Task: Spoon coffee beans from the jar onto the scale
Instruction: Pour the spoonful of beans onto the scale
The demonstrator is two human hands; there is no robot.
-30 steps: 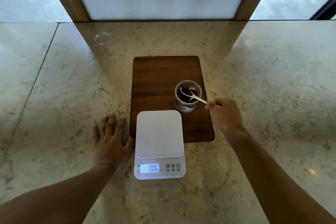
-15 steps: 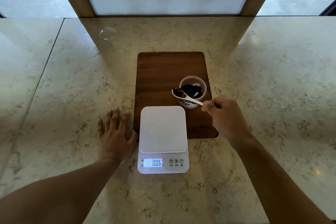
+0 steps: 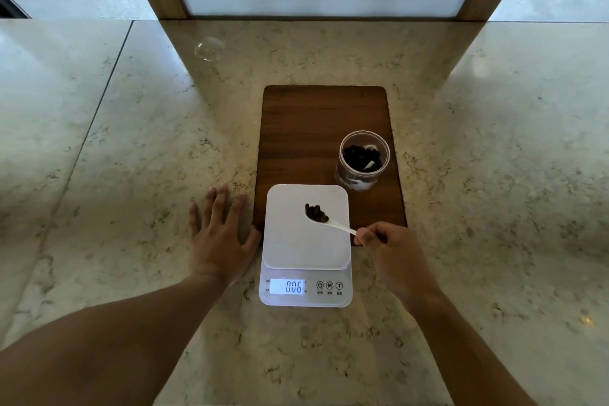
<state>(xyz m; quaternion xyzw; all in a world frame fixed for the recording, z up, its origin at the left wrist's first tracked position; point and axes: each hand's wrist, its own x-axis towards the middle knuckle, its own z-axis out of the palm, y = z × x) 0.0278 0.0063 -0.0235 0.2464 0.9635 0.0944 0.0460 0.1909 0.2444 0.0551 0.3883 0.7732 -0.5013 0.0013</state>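
On the marble counter (image 3: pixel 131 142), the loaded spoon (image 3: pixel 324 219) has been carried from the jar (image 3: pixel 362 158) to above the scale (image 3: pixel 306 241). Its handle is pinched by the right hand (image 3: pixel 392 250); the left hand (image 3: pixel 219 234) lies flat, fingers spread. Tipping the beans (image 3: pixel 315 212) out is probably next.

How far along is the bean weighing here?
Done: a scoop of beans has been taken from the open jar. In hand: the right hand holds the loaded spoon over the scale; the left hand lies flat on the counter. Left: tipping them out. No loose beans show on the platform yet, and more remain in the jar.
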